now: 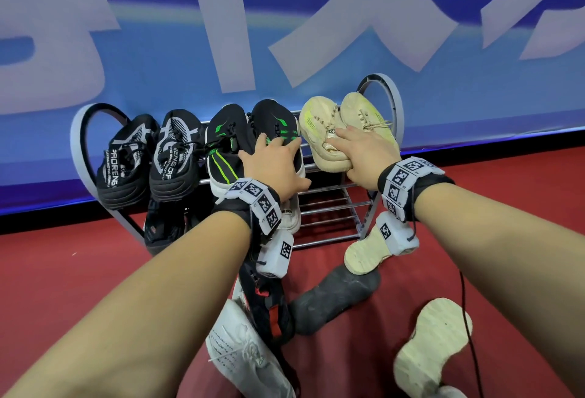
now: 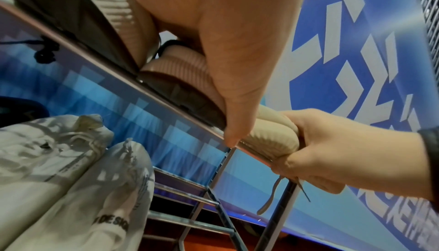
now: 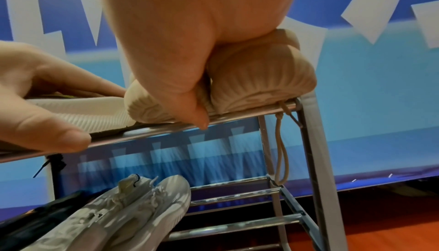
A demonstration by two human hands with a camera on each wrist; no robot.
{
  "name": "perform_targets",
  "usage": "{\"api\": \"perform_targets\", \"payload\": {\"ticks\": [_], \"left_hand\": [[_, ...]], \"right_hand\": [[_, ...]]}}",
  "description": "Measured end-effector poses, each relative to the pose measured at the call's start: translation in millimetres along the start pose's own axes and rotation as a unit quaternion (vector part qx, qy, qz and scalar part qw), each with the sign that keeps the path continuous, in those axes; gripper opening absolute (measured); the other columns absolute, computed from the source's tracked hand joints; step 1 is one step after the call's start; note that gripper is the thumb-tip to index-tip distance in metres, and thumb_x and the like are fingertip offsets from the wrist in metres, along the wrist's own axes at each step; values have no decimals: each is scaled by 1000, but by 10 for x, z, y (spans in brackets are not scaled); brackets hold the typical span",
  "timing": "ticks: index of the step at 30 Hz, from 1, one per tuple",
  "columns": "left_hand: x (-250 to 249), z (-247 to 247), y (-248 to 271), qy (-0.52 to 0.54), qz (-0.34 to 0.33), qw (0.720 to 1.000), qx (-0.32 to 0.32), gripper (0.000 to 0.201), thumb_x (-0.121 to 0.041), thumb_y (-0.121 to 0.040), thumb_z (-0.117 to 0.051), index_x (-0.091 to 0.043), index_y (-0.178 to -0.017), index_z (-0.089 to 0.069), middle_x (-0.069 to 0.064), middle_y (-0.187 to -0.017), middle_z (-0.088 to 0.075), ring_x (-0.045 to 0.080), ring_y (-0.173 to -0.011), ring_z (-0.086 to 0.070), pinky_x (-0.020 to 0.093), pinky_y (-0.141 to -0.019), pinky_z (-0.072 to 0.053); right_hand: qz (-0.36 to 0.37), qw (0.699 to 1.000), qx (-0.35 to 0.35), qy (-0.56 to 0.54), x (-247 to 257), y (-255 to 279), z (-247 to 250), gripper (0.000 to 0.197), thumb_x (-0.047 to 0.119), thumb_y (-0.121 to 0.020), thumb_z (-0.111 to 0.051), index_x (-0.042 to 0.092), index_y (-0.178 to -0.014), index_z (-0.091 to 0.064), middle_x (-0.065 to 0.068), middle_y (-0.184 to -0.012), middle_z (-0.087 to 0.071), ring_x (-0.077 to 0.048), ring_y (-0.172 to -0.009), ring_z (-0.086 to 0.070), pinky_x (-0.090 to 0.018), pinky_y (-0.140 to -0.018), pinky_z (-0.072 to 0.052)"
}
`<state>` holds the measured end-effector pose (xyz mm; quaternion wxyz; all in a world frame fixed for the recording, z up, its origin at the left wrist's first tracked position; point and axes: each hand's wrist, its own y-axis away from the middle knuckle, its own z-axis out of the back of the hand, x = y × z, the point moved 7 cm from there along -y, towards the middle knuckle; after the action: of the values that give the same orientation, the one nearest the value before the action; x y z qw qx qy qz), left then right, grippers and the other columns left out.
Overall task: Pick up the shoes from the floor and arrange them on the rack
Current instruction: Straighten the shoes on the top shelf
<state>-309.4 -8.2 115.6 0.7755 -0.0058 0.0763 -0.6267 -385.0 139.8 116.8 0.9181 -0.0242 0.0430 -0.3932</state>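
On the top shelf of the metal rack (image 1: 326, 204) stand a black-and-green pair (image 1: 275, 119) and a beige pair (image 1: 364, 109). My left hand (image 1: 285, 163) lies over the right black-and-green shoe. In the right wrist view that left hand (image 3: 35, 95) pinches the shoe's white sole (image 3: 83, 112), fingers above and thumb beneath. My right hand (image 1: 361, 150) grips the beige heels at the shelf's front rail. Its thumb (image 3: 190, 86) presses between the two beige heels (image 3: 261, 78). The left wrist view shows the right hand (image 2: 332, 151) curled round a beige heel (image 2: 273, 135).
A black-and-grey pair (image 1: 152, 157) fills the shelf's left end. White shoes (image 3: 147, 202) and black ones sit on the lower shelf. On the red floor lie a white shoe (image 1: 247, 356), a black-and-red shoe (image 1: 269, 302), a dark sole (image 1: 335, 299) and beige-soled shoes (image 1: 433, 344). A blue banner stands behind.
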Motion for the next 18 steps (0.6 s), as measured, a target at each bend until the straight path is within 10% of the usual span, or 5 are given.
{"api": "perform_targets", "payload": {"ticks": [11, 18], "left_hand": [[-111, -74, 22, -42, -51, 998, -7, 97, -66, -68, -70, -28, -148, -29, -5, -146, -43, 24, -140, -32, 72, -103, -25], [-114, -95, 14, -63, -42, 997, -25, 90, -56, -79, -65, -27, -151, -21, -4, -148, -39, 24, -140, -31, 72, -105, -23]], "right_hand": [[-7, 998, -38, -54, -58, -17, 20, 71, 8, -76, -64, 29, -141, -47, 2, -151, -37, -27, -129, -48, -40, -95, -48], [-34, 998, -57, -4, -65, -75, 58, 61, 19, -76, -68, 32, -133, -51, 1, -145, -42, -25, -133, -40, -42, -106, -33]]}}
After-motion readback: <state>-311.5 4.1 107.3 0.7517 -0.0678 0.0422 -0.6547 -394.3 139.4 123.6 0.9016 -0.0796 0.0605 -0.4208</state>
